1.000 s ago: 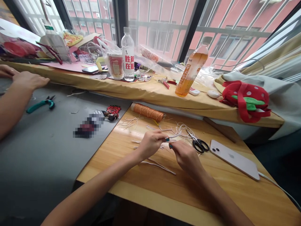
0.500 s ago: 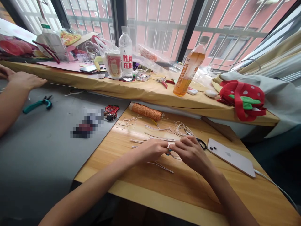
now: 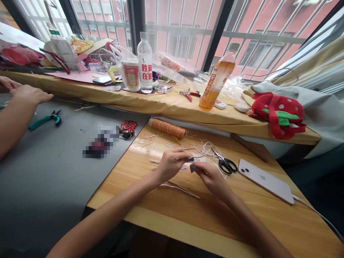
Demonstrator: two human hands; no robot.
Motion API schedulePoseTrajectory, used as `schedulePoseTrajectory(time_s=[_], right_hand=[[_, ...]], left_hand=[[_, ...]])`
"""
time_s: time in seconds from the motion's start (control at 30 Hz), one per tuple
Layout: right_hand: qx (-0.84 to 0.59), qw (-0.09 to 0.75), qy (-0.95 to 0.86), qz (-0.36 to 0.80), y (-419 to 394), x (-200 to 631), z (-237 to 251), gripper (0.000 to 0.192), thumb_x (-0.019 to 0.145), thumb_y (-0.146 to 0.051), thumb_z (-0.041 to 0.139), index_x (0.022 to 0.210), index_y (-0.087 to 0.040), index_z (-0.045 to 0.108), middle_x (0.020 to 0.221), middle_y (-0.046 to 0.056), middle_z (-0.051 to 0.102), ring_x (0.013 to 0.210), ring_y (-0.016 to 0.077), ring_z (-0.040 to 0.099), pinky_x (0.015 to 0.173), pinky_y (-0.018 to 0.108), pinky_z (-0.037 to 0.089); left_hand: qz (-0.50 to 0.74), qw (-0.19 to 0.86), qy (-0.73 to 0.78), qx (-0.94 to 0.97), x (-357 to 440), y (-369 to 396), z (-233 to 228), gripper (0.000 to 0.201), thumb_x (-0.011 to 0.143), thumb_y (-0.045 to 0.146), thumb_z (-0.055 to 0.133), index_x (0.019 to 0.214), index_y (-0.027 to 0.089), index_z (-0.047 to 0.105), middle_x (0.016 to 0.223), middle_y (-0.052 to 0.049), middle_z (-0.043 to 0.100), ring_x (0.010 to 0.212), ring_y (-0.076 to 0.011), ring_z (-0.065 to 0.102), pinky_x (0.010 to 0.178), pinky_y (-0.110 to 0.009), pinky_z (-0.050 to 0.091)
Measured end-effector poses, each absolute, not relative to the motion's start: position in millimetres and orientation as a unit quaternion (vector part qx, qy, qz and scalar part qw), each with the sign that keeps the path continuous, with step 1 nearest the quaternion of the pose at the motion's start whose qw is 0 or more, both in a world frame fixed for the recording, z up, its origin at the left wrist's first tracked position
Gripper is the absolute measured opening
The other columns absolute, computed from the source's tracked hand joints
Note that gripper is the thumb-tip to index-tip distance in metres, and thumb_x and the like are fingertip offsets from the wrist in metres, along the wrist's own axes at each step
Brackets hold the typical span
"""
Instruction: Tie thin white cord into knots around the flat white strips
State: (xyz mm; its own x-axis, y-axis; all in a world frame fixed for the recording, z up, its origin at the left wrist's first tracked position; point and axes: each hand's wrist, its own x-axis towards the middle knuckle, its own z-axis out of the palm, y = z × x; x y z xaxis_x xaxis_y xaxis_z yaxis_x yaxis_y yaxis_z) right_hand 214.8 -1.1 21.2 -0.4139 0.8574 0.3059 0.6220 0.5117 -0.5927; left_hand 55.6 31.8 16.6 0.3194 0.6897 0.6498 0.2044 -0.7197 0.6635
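Note:
Above the wooden table, my left hand [image 3: 173, 164] is closed in a pinch on a thin white cord [image 3: 202, 154], which sticks out to the right past its fingertips. Just below and to the right, my right hand [image 3: 213, 176] is also pinched, its fingertips at the cord close to the left ones. Teal nails show on both hands. Fingers partly hide the cord between them. More white cord pieces [image 3: 182, 190] lie on the table under my hands. Black-handled scissors [image 3: 228, 166] lie beyond my right hand, beside a tangle of thin cord [image 3: 206, 146].
An orange thread spool [image 3: 168, 128] lies at the table's back; a phone [image 3: 266, 181] with a cable is at right. On the grey table at left are teal pliers [image 3: 45, 122] and another person's hands [image 3: 29, 95]. The cloth-covered sill [image 3: 113, 95] holds bottles and clutter.
My hands have turned so that their fingertips show, and my right hand has moved down, uncovering the scissors' handles. The cord now points up and right from my left fingers.

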Motion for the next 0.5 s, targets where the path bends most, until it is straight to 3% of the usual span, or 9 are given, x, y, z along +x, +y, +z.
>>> schedulePoseTrajectory(time_s=[0.2,0.33,0.5], right_hand=[[-0.423,0.261,-0.867,-0.048,-7.7,207.4,13.4,0.023,0.082,-0.012,0.038,0.07,-0.015,0.057,0.061,0.004,0.058,0.058,0.0142,0.049,0.057,0.025,0.034],[-0.345,0.192,-0.891,-0.224,-10.5,218.4,32.1,0.022,0.082,-0.01,0.039,0.074,-0.014,0.059,0.054,0.002,0.052,0.054,0.0136,0.042,0.058,0.027,0.03],[-0.309,0.142,-0.905,-0.254,-12.4,226.2,45.6,0.027,0.083,-0.008,0.035,0.07,-0.015,0.058,0.058,0.003,0.052,0.057,0.014,0.04,0.061,0.027,0.029]], left_hand=[[0.472,0.3,0.365,0.745,58.8,36.3,10.9,0.015,0.072,0.007,0.053,0.069,0.013,0.067,0.058,0.001,0.057,0.052,-0.0062,0.049,0.05,-0.015,0.038],[0.423,0.258,0.348,0.796,58.9,40.6,2.1,0.016,0.075,0.011,0.051,0.073,0.013,0.067,0.059,-0.001,0.056,0.053,-0.0073,0.049,0.052,-0.016,0.038],[0.286,0.134,0.261,0.912,57.1,37.5,-6.4,0.023,0.076,0.008,0.044,0.079,0.016,0.065,0.069,-0.003,0.059,0.06,-0.0097,0.052,0.055,-0.018,0.038]])
